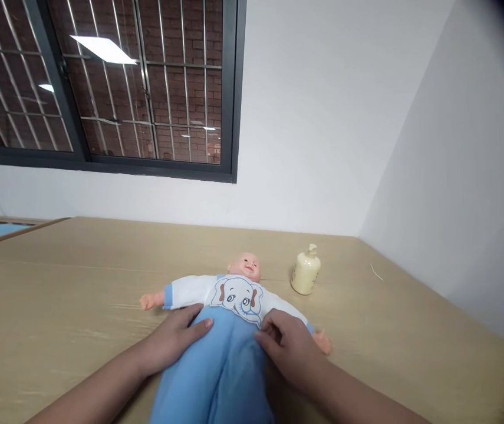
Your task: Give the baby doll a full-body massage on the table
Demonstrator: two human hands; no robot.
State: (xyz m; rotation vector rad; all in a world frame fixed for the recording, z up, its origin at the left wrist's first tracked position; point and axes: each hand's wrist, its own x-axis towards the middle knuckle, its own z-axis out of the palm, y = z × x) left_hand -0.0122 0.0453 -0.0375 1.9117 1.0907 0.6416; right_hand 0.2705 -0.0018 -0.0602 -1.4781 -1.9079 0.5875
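Observation:
A baby doll (248,268) lies on its back on the table, arms spread and head toward the wall. It wears a white top with blue cuffs and an elephant patch (237,297), plus light blue trousers (216,359). My left hand (178,335) rests at the left side of the waist, thumb apart from the fingers and lying on the blue cloth. On the other side, my right hand (285,344) pinches the edge of the trousers just below the patch's lower right corner. The doll's feet are out of view.
A cream pump bottle (306,272) stands right of the doll's head. Farther right lies a thin pale string (376,272). The tan table (79,282) meets a white wall behind and at the right. A barred window (154,82) is at the upper left.

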